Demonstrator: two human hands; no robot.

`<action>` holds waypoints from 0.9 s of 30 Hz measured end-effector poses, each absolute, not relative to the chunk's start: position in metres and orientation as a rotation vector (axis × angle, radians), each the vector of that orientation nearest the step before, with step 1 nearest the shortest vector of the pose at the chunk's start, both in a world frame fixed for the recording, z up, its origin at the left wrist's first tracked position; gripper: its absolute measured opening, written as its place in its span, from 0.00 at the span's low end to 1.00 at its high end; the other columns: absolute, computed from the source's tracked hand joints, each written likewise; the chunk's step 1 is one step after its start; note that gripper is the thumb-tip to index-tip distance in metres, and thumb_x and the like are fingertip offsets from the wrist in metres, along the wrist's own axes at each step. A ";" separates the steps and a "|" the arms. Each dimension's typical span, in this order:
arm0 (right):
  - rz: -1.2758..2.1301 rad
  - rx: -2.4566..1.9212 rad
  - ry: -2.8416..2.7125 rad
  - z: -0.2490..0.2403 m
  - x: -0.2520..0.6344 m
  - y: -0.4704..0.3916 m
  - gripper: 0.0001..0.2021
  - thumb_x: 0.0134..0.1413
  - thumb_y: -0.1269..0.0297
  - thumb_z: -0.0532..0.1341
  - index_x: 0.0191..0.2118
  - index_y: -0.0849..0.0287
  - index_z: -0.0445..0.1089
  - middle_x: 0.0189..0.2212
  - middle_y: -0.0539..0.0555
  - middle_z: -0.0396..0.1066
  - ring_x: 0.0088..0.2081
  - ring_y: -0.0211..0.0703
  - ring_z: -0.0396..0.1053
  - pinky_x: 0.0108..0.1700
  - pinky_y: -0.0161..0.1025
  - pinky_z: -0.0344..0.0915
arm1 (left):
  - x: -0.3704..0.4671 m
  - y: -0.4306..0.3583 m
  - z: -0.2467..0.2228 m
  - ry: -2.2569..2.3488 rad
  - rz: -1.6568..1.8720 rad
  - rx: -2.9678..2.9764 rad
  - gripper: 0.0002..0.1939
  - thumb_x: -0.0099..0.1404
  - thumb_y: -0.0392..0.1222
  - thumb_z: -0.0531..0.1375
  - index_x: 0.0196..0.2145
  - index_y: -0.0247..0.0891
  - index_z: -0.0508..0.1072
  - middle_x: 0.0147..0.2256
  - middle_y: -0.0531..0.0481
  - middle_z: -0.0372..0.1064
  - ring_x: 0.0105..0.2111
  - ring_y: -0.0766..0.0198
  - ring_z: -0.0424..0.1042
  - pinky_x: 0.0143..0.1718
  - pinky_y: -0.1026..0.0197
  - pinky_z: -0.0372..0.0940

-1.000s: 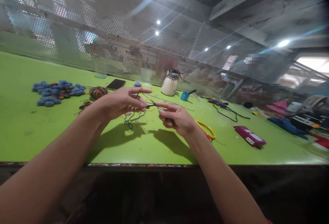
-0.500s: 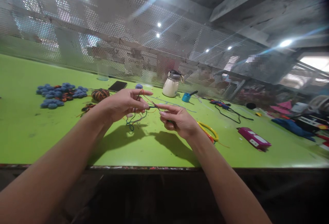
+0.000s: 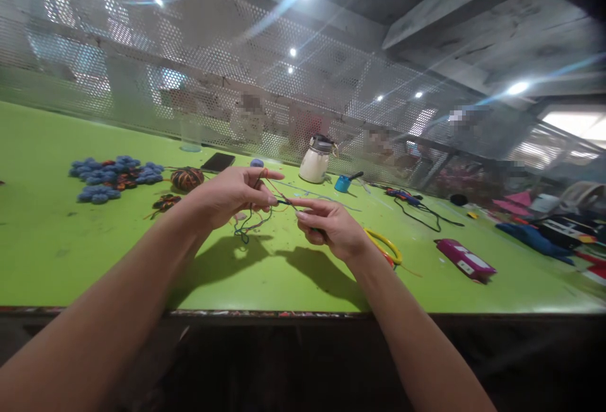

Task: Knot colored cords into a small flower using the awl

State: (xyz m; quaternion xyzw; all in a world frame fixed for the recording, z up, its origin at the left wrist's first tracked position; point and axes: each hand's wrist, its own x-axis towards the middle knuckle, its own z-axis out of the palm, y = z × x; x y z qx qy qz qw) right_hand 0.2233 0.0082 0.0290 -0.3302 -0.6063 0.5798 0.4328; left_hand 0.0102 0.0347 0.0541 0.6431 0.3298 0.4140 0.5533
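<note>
My left hand [image 3: 231, 196] pinches multicoloured yarn [image 3: 242, 233] between thumb and a finger, with its index finger stretched out and an orange strand looped over it. Loose dark, teal and orange strands dangle below that hand. My right hand [image 3: 334, 228] is closed round a thin crochet hook [image 3: 290, 203], most of which its fingers hide. The hook's tip meets the small dark stitches at my left fingertips. Both hands are raised over the green table [image 3: 208, 286]. Behind my left wrist lies a ball of orange and black yarn [image 3: 187, 179].
Blue crocheted flowers [image 3: 98, 194] lie at left, near a dark phone [image 3: 218, 161]. A cream bottle [image 3: 314, 163] and a small blue pot [image 3: 341, 183] stand behind my hands. On the right are a yellow ring [image 3: 391, 246], a magenta case [image 3: 466, 259] and a dark cord [image 3: 426, 209].
The hook in my right hand has tilted slightly at the stitches, and my fingers have shifted a little. The whole view has moved slightly. Both hands keep their hold.
</note>
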 end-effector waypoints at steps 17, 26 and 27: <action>1.116 -0.848 -1.750 0.031 0.225 0.004 0.20 0.48 0.62 0.63 0.49 0.59 0.72 0.15 0.43 0.52 0.18 0.30 0.47 0.20 0.32 0.45 | 0.008 0.032 0.056 0.823 1.026 1.648 0.25 0.47 0.34 0.65 0.46 0.39 0.72 0.26 0.52 0.68 0.24 0.66 0.65 0.25 0.63 0.58; 0.646 -0.890 -1.994 0.035 0.227 0.001 0.14 0.53 0.66 0.59 0.46 0.54 0.74 0.30 0.51 0.73 0.25 0.33 0.60 0.28 0.34 0.55 | 0.008 0.029 0.059 0.820 1.030 1.668 0.24 0.48 0.35 0.65 0.46 0.38 0.73 0.25 0.54 0.66 0.25 0.68 0.64 0.28 0.64 0.59; 0.613 -0.882 -2.016 0.035 0.227 0.001 0.14 0.53 0.67 0.59 0.46 0.53 0.74 0.35 0.53 0.74 0.29 0.36 0.64 0.32 0.35 0.58 | 0.008 0.029 0.059 0.825 1.029 1.668 0.24 0.48 0.34 0.65 0.46 0.38 0.73 0.25 0.54 0.66 0.25 0.68 0.64 0.28 0.63 0.59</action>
